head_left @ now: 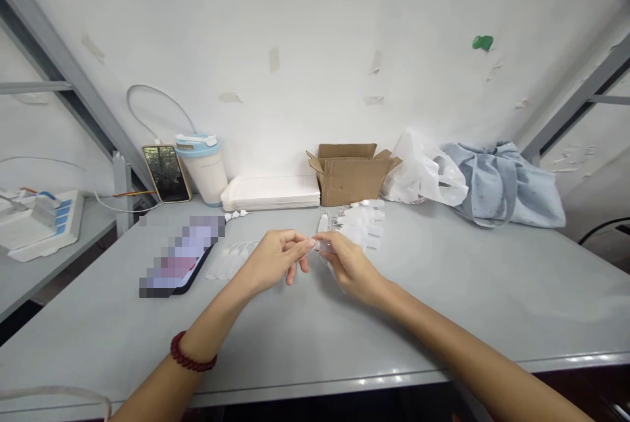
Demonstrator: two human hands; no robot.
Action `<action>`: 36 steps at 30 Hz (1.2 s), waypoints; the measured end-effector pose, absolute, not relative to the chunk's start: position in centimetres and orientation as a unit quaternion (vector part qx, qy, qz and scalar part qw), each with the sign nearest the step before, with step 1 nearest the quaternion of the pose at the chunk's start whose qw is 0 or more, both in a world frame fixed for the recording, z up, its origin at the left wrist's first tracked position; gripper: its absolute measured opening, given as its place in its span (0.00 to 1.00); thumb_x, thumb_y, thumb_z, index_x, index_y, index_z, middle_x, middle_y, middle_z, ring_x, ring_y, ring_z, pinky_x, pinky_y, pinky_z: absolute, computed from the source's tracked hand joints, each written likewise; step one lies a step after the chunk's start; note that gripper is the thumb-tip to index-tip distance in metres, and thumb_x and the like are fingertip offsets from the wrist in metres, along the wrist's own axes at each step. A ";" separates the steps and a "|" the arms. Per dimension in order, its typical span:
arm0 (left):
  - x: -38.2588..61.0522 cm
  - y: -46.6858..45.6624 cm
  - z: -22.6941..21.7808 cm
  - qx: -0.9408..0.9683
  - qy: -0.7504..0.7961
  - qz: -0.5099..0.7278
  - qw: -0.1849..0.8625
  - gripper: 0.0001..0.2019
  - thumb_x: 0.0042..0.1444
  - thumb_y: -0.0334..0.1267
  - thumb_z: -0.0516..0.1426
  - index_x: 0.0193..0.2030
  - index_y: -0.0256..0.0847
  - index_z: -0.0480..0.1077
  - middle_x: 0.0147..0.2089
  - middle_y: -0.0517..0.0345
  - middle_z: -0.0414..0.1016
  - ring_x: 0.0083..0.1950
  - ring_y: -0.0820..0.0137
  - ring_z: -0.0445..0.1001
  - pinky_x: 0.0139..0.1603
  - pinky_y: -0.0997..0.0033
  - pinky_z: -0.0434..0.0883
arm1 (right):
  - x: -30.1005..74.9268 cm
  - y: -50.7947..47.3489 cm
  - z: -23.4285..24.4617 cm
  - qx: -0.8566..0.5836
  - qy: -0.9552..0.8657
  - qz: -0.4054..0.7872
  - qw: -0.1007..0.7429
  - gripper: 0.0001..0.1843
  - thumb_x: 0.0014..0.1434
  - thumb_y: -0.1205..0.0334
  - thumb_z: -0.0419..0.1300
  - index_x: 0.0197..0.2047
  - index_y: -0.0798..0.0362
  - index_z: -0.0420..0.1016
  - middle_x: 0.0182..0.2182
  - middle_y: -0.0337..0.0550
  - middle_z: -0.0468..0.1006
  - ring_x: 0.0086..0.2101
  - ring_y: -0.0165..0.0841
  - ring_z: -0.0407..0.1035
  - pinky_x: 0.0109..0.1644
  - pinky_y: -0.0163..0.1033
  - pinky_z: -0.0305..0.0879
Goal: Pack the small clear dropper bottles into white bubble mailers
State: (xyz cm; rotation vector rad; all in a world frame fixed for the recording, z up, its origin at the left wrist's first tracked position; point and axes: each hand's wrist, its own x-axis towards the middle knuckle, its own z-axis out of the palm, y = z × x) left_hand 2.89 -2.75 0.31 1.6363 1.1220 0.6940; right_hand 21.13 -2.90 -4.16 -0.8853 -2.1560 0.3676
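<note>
My left hand (281,256) and my right hand (353,269) meet at the fingertips above the middle of the table. Between the right thumb and fingers is a small translucent whitish piece (325,246), mostly covered by the fingers. The left thumb and index finger pinch at its left end; what they grip there is too small to tell. A row of flat translucent pieces with thin white cords (230,263) lies left of my left hand. Just beyond my right hand lies a pile of similar translucent pieces (361,225).
A large phone (184,254) lies at left. Along the wall stand a smaller phone (166,174), a lidded cup (201,169), a stack of white trays (270,192), an open cardboard box (352,180), a white plastic bag (418,169) and a light-blue cloth bag (506,186).
</note>
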 end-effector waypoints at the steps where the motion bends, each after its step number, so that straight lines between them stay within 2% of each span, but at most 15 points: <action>1: 2.8 -2.7 0.3 0.671 0.464 0.281 0.505 0.14 0.54 0.47 0.53 0.30 0.36 0.67 0.23 0.62 0.72 0.14 0.80 0.61 0.19 0.77 0.60 | 21.1 -2.9 -4.3 -0.343 -0.848 0.141 0.379 0.16 0.59 0.74 0.46 0.50 0.53 0.59 0.37 0.48 0.71 0.37 0.35 0.66 0.38 0.40 0.65; 7: 3.1 -2.4 -0.1 0.666 0.485 0.279 0.494 0.16 0.53 0.49 0.53 0.27 0.37 0.64 0.24 0.61 0.73 0.13 0.80 0.62 0.19 0.76 0.59 | 21.1 -2.5 -5.1 -0.324 -0.879 0.051 0.347 0.20 0.57 0.77 0.45 0.53 0.55 0.57 0.34 0.50 0.68 0.35 0.36 0.63 0.37 0.41 0.64; 12: 3.0 -2.2 -0.4 0.688 0.474 0.277 0.474 0.15 0.54 0.48 0.53 0.29 0.37 0.67 0.29 0.58 0.75 0.16 0.78 0.65 0.22 0.75 0.61 | 21.3 -2.6 -4.9 -0.331 -0.883 0.095 0.320 0.23 0.56 0.78 0.46 0.54 0.54 0.55 0.38 0.51 0.70 0.38 0.36 0.65 0.39 0.42 0.65; 17: 2.7 -2.5 -0.4 0.721 0.479 0.267 0.423 0.14 0.54 0.47 0.53 0.34 0.38 0.70 0.17 0.65 0.65 0.20 0.75 0.63 0.21 0.77 0.56 | 21.5 -2.8 -4.3 -0.336 -0.872 0.177 0.309 0.25 0.55 0.78 0.46 0.56 0.52 0.54 0.45 0.53 0.69 0.43 0.36 0.66 0.42 0.41 0.66; 19: 2.7 -2.5 -0.5 0.732 0.488 0.259 0.400 0.13 0.54 0.46 0.53 0.35 0.39 0.70 0.16 0.66 0.64 0.19 0.75 0.61 0.20 0.77 0.56 | 21.5 -3.0 -4.1 -0.348 -0.866 0.204 0.295 0.26 0.55 0.78 0.47 0.56 0.53 0.54 0.46 0.54 0.69 0.43 0.36 0.66 0.41 0.41 0.65; 25: 2.9 -2.2 -1.0 0.752 0.478 0.305 0.337 0.10 0.50 0.41 0.56 0.36 0.39 0.72 0.19 0.66 0.64 0.20 0.76 0.61 0.23 0.76 0.58 | 21.4 -3.2 -3.6 -0.391 -0.824 0.291 0.289 0.22 0.57 0.75 0.47 0.55 0.55 0.53 0.33 0.44 0.71 0.31 0.31 0.65 0.36 0.37 0.61; 30: 2.8 -2.3 -0.2 0.715 0.487 0.291 0.408 0.11 0.49 0.44 0.57 0.36 0.40 0.72 0.17 0.67 0.63 0.19 0.76 0.58 0.21 0.77 0.59 | 21.3 -3.2 -3.1 -0.388 -0.780 0.370 0.321 0.15 0.60 0.68 0.49 0.51 0.52 0.56 0.29 0.38 0.71 0.28 0.29 0.62 0.35 0.36 0.58; 33: 2.7 -2.3 0.0 0.706 0.488 0.293 0.421 0.15 0.53 0.50 0.54 0.30 0.40 0.70 0.14 0.67 0.61 0.18 0.75 0.60 0.22 0.77 0.59 | 21.0 -3.4 -2.9 -0.383 -0.780 0.369 0.331 0.14 0.61 0.67 0.48 0.51 0.52 0.55 0.33 0.41 0.73 0.31 0.31 0.63 0.36 0.37 0.58; 36: 2.7 -2.1 -0.4 0.705 0.490 0.291 0.423 0.22 0.55 0.54 0.50 0.20 0.40 0.62 0.12 0.66 0.58 0.21 0.72 0.66 0.23 0.76 0.60 | 20.6 -3.7 -2.8 -0.389 -0.778 0.363 0.334 0.15 0.60 0.67 0.49 0.51 0.53 0.55 0.32 0.41 0.73 0.31 0.32 0.63 0.37 0.39 0.58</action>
